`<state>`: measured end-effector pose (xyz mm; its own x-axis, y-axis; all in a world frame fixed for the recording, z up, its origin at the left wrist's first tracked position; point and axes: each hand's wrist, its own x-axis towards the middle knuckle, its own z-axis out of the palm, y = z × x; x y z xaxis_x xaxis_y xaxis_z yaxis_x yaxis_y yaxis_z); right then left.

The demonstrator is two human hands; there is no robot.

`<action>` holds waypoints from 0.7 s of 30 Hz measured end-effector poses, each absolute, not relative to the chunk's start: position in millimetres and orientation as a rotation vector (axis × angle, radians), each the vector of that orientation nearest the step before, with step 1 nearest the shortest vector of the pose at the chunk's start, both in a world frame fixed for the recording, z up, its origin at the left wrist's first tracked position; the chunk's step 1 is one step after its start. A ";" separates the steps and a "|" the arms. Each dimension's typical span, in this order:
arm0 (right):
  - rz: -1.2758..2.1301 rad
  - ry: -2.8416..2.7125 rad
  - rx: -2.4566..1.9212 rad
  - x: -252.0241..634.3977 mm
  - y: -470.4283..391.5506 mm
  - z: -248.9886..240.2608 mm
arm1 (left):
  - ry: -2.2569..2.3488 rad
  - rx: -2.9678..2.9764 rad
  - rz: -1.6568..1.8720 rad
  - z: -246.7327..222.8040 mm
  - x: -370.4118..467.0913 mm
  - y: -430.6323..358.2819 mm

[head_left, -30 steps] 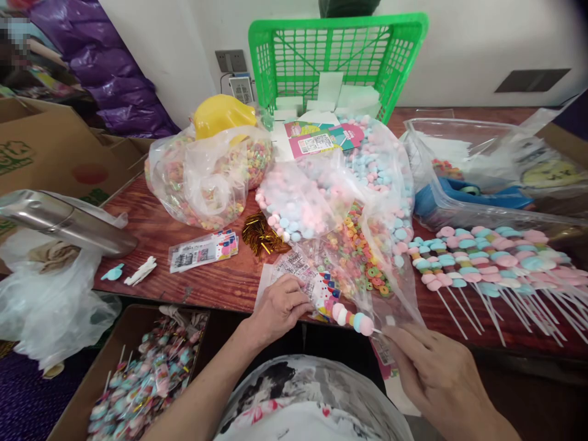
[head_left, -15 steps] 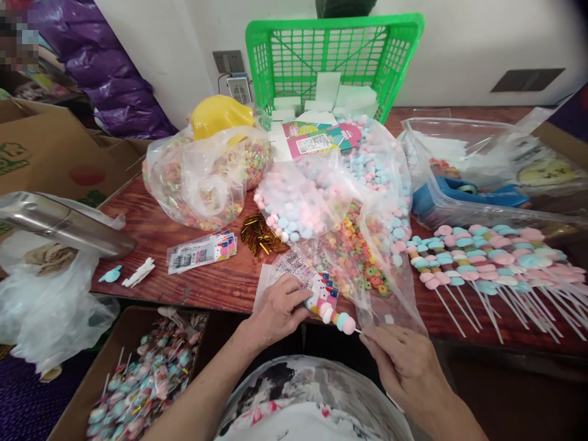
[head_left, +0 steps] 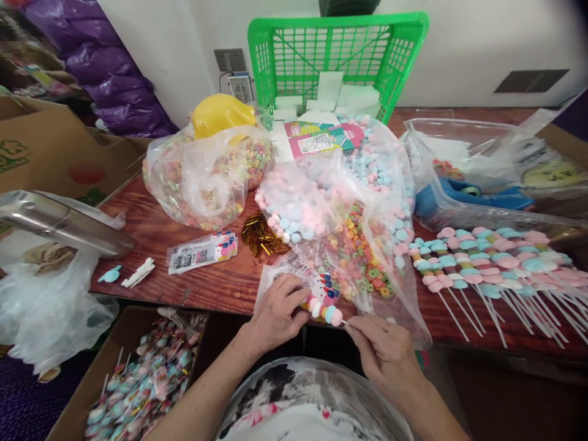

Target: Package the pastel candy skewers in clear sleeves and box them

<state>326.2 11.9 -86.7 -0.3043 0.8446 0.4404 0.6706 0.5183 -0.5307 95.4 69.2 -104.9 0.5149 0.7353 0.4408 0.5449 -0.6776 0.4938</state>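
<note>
My right hand (head_left: 386, 349) pinches the white stick of a marshmallow skewer (head_left: 327, 312) at the table's front edge. Pink, white, yellow and blue pieces show on it; its far end disappears behind the fingers of my left hand (head_left: 278, 309). That hand is closed at the edge of printed clear packets (head_left: 294, 264), around the skewer's far end. Whether the tip is inside a packet is hidden. Just beyond lie an open bag of coloured candy rings (head_left: 374, 272) and a bag of pink and blue marshmallows (head_left: 298, 196). Gold twist ties (head_left: 261, 236) lie nearby.
Finished-looking skewers (head_left: 487, 257) lie in rows at right, before a clear bin (head_left: 459, 128) with a blue tape dispenser (head_left: 487, 195). A green basket (head_left: 337, 24) stands behind. At left are a steel flask (head_left: 68, 223) and, below, a box of wrapped skewers (head_left: 147, 380).
My right hand has moved left and slightly up, pushing the skewer further toward my left hand, so fewer pieces show. My left hand has stayed almost in place.
</note>
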 end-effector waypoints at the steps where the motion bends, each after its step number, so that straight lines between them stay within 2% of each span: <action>1: 0.330 -2.040 -1.225 325.2 11.2 -88.4 | 1.064 2.466 0.944 -104.5 95.4 69.0; 6: 0.411 -1.908 -1.240 320.0 6.3 -94.1 | 1.055 2.487 0.960 -104.2 94.9 68.8; 13: 0.714 -1.832 -1.305 318.9 -2.7 -90.0 | 1.193 2.617 1.095 -103.8 98.0 66.8; 21: 0.720 -1.596 -1.248 312.7 -3.3 -92.3 | 1.415 2.554 1.311 -69.2 111.1 58.1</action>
<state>312.7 -3.3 -92.3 -0.0262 0.9470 0.3203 0.3865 0.3051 -0.8704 111.1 58.1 -69.2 0.2739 0.6807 0.6794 0.7290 -0.6077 0.3149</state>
